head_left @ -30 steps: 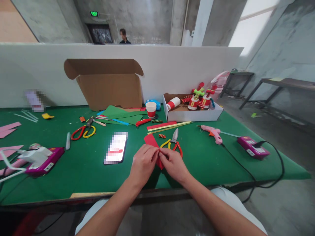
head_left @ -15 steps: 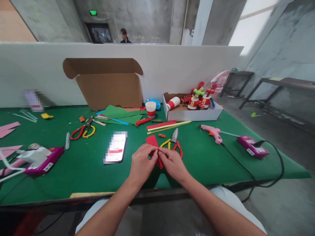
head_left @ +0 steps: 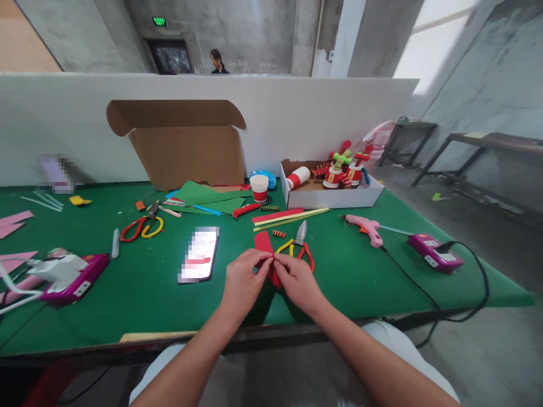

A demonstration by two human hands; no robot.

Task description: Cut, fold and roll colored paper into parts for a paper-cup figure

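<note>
A red paper strip (head_left: 263, 242) runs between my two hands, its far end sticking out beyond my fingers and its near end showing below them. My left hand (head_left: 246, 278) pinches it from the left with thumb and forefinger. From the right, my right hand (head_left: 298, 281) pinches the same strip, the fingertips of both hands almost touching. Scissors (head_left: 300, 243) with red and yellow handles lie just beyond my right hand, partly covered by it. A small red and gold paper coil (head_left: 279, 234) rests past my fingertips.
A lit phone (head_left: 199, 254) lies to the left, with pliers-like cutters (head_left: 148, 221) farther left. Paper strips (head_left: 292, 219), a paper cup (head_left: 259, 188) and a white box (head_left: 335, 199) of cup figures are ahead. A pink glue gun (head_left: 370, 228) and purple power block (head_left: 436, 254), with cable, sit right.
Both hands stay nearly in place, still pinching the red paper strip. The strip's far end has tilted slightly; the whole view has shifted a little.
</note>
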